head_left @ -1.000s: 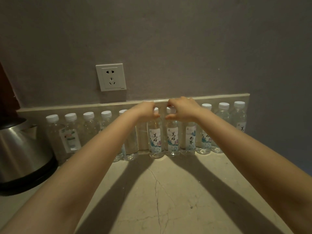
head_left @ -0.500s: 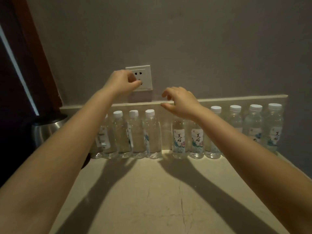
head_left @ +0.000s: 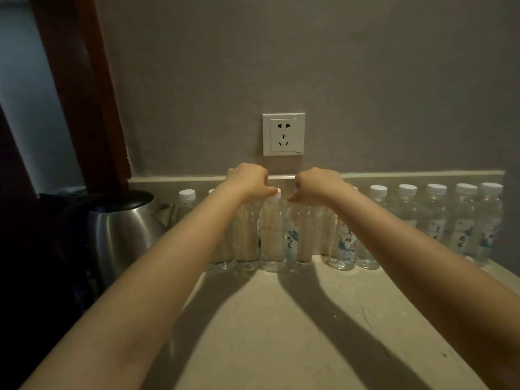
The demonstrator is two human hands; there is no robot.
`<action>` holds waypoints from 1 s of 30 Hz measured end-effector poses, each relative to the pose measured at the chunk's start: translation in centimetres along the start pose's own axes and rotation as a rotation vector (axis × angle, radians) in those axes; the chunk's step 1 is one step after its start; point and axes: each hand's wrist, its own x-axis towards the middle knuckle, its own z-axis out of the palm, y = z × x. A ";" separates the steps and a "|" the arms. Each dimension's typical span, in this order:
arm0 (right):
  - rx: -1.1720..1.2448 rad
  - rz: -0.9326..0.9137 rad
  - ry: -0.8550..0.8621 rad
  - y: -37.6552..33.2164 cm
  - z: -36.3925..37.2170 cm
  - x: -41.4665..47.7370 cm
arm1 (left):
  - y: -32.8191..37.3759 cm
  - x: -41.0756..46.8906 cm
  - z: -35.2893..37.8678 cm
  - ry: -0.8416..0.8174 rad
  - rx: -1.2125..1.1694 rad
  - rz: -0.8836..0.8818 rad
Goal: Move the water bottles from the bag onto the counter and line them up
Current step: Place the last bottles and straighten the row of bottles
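**Water bottles [head_left: 405, 220] ranged along the back edge of the desk, both hands at the caps**

A single row of small clear bottles with white caps stands upright against the low ledge [head_left: 422, 173] at the back edge of the desk [head_left: 281, 333], running from near the back left corner to the back right corner. The bottles stand close together, apart from one gap right of the middle.

The left hand [head_left: 247, 178] has its fingers curled down and pinches the cap of the plain-faced bottle [head_left: 272, 235] near the middle of the row. The right hand [head_left: 318, 184] is curled over the top of the blue-labelled bottle [head_left: 298, 235] just beside it, hiding that cap. It appears to hold the neck.

These bottles look full, so each should be modestly heavy for its size. The thin plastic walls will likely dent if squeezed, and the smooth sides may slip. The ribbed cap and stiff neck are the firmest hold for nudging a bottle. The label band suits a lift.

The desk is pale stone, smooth and hard, with fine cracks, so bottles should slide easily and could knock their neighbours over. A steel kettle [head_left: 123, 226] stands at the back left corner. A white socket [head_left: 283, 134] sits on the grey wall above the row. The light is dim, and the arms cast long shadows.
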 end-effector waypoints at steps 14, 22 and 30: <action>0.112 -0.094 -0.218 0.1 -0.6 0.8 | -0.7 2.1 1.1 -0.209 -0.041 0.200; 0.194 -0.132 -0.218 1.5 -0.2 0.4 | 0.3 1.9 -0.5 -0.332 -0.037 0.258; 0.068 -0.099 -0.171 0.8 -0.4 0.4 | 0.8 1.9 1.3 -0.265 -0.057 0.089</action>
